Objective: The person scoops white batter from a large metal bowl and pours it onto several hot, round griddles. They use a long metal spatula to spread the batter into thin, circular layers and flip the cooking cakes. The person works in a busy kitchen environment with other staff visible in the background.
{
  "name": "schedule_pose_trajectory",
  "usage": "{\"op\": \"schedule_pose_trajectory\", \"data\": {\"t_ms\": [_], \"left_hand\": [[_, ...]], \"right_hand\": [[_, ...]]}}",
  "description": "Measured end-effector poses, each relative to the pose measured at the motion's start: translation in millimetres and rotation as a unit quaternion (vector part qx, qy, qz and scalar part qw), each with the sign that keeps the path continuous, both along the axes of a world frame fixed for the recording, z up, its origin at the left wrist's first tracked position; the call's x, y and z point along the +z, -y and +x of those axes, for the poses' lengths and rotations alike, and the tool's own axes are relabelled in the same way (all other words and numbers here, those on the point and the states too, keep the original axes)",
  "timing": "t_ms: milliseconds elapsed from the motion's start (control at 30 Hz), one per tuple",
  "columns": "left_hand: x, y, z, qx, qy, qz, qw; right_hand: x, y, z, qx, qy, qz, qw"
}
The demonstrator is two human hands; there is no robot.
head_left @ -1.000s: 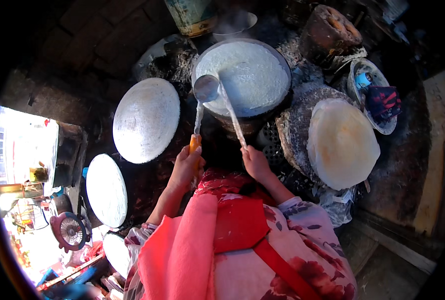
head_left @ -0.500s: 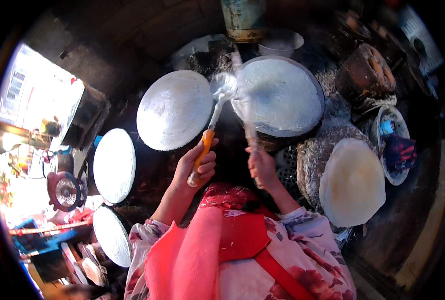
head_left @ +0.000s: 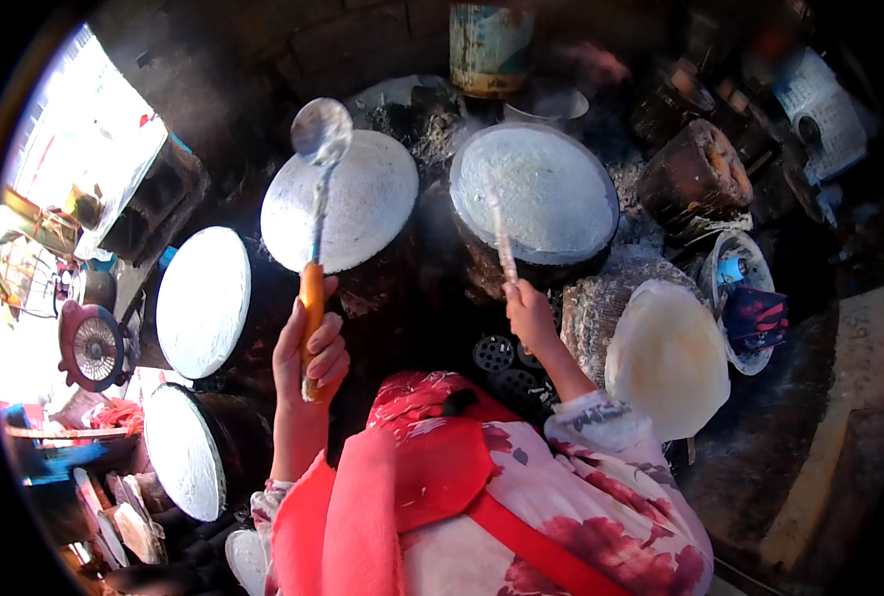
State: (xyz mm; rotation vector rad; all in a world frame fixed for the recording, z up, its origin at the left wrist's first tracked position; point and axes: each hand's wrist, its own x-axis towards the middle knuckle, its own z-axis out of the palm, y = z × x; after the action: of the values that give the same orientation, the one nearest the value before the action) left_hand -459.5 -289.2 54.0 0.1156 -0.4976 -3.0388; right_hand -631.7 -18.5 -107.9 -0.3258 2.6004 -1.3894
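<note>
My left hand (head_left: 313, 343) is closed around the orange handle of a metal ladle (head_left: 321, 134), its bowl raised at the far edge of a white-coated round griddle (head_left: 353, 214). White residue streaks the ladle's shaft. In my right hand (head_left: 529, 318) is a long pale stick (head_left: 504, 238), fingers wrapped round its near end. The stick's far end reaches over a second round griddle (head_left: 561, 194), which is covered with a white, rough-surfaced layer. Whether the tip touches that layer, I cannot tell.
Two more white-topped round griddles (head_left: 204, 303) stand at left, near a small fan (head_left: 92, 345). Pale round flatbread (head_left: 668, 363) lies on a rough stand at right, beside a basin (head_left: 748, 333) holding a dark cloth. A rusty bucket (head_left: 492, 50) and a bowl (head_left: 549, 103) stand at the back.
The ladle has swung left and up from between the two middle griddles, along with my left hand. The stick's tip has moved toward the middle of the right griddle. The view has shifted slightly.
</note>
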Motion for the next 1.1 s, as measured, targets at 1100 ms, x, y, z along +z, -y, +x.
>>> {"op": "schedule_pose_trajectory", "data": {"t_ms": [1100], "left_hand": [[-62.0,-45.2,453.8,0.579,0.071,0.036,0.811]], "right_hand": [[449.8,216.6,-298.6,0.021,-0.037,-0.555,0.830]]}}
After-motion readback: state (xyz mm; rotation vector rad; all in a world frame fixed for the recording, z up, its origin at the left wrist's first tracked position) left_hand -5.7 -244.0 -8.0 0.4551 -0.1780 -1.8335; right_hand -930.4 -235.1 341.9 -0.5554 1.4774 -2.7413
